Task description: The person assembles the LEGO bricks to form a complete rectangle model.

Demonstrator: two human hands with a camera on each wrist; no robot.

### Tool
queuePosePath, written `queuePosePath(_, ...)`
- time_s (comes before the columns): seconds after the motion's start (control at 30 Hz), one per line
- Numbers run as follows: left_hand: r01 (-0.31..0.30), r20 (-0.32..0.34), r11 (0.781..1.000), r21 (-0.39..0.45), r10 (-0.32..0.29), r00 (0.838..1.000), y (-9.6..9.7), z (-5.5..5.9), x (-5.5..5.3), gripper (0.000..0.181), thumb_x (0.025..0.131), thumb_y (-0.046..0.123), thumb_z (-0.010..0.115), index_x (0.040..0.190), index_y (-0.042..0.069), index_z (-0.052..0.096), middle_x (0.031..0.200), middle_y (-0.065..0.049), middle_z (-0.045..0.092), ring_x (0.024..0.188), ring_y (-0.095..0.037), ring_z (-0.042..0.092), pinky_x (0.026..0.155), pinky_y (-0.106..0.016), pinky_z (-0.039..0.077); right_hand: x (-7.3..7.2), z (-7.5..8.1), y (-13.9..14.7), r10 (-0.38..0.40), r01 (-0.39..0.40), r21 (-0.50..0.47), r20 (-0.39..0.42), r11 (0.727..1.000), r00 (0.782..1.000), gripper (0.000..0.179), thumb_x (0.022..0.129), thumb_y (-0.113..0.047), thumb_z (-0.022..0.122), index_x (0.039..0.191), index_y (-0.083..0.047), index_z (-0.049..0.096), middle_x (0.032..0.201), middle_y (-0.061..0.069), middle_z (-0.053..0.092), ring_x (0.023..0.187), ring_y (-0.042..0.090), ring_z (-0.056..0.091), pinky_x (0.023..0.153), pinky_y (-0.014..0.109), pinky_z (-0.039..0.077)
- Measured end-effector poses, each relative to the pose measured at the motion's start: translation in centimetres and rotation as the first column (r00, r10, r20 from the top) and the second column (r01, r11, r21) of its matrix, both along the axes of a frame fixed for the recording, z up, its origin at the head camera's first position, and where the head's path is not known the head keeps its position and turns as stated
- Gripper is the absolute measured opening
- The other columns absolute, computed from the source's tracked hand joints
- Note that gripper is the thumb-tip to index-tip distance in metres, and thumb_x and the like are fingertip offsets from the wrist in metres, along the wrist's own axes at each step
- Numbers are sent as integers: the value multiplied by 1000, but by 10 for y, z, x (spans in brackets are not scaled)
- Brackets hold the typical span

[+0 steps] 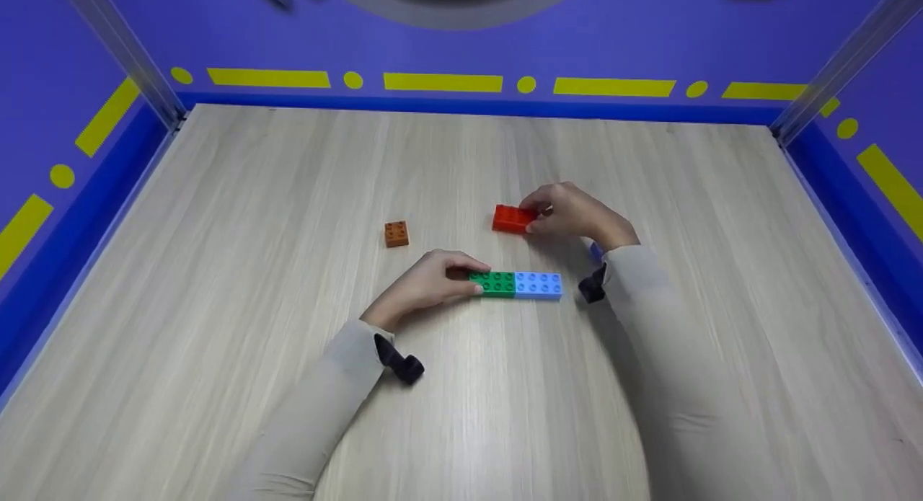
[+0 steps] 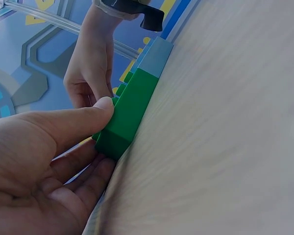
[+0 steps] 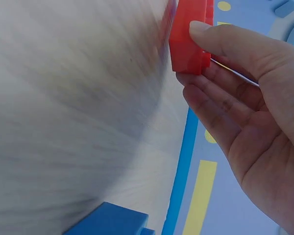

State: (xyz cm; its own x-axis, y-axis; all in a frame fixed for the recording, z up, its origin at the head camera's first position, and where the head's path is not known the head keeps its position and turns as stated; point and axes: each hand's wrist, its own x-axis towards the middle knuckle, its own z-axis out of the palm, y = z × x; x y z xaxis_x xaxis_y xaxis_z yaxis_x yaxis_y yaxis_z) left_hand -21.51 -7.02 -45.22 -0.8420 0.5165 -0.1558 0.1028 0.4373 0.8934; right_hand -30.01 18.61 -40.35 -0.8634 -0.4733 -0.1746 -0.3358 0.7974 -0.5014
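Observation:
My left hand [image 1: 434, 279] pinches the left end of a green toy brick [image 1: 497, 285], thumb on the near side and fingers on the far side. A light blue brick [image 1: 539, 285] sits end to end with the green one, their sides lined up on the table. Farther back, my right hand [image 1: 573, 211] holds the right end of a red brick [image 1: 509, 218] between thumb and fingers. In the right wrist view the thumb lies on the side of the red brick [image 3: 188, 39]. Whether the red brick touches the table is hard to tell.
A small orange-brown brick [image 1: 396, 233] lies on the wooden table [image 1: 303, 198], left of the red one. Partly hidden beneath the right wrist is a darker blue brick [image 1: 596, 251], also visible in the right wrist view. Blue panels [image 1: 440, 47] border the table.

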Motion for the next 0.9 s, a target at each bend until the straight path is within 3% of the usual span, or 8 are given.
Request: queuePosePath(0.9,-32,-15,998,-47,32,999,4,3,1,30,85,16,73,115,18,72,120,0,67,113,-16,55,102,-36,42,26,11,9,68,-69,-45,-17,997,998,36,84,-14,74,119,-9,68,118,9,67,106,26,63,95,41,50)
